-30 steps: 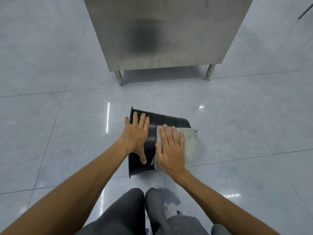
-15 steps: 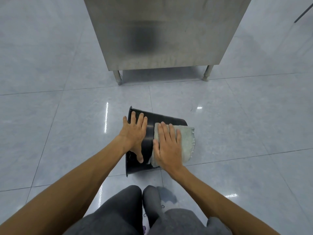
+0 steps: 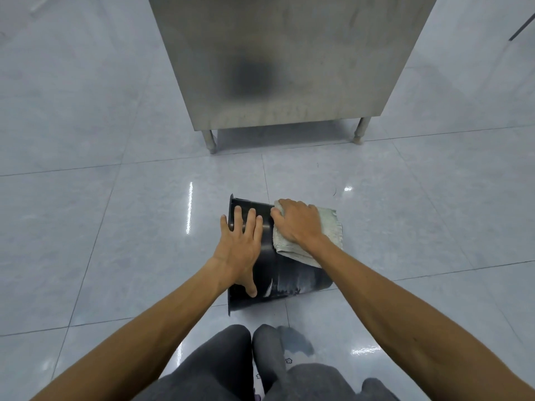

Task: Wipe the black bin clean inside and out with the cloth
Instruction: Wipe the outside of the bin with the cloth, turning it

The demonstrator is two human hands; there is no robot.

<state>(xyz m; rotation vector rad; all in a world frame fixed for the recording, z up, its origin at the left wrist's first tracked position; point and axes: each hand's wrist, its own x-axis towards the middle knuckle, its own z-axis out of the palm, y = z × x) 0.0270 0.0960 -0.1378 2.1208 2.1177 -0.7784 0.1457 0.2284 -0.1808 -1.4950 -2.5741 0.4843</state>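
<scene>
The black bin [image 3: 289,280] lies on its side on the tiled floor, its rim to the left and its base to the right. My left hand [image 3: 240,250] rests flat with spread fingers on the bin's wall near the rim. My right hand [image 3: 298,224] presses the pale green cloth [image 3: 330,230] against the far upper part of the bin's outer wall, fingers curled over the cloth. Wet streaks show on the near side of the wall. The bin's inside is hidden from this angle.
A stainless steel cabinet [image 3: 283,62] on short legs stands on the floor just beyond the bin. My knees in grey trousers [image 3: 231,369] are right below the bin. Glossy grey floor tiles [image 3: 115,227] spread out on both sides.
My right hand has slid the cloth away from me, from the middle of the bin's wall to its far upper edge, uncovering a wet streaked patch. My left hand has stayed on the rim end.
</scene>
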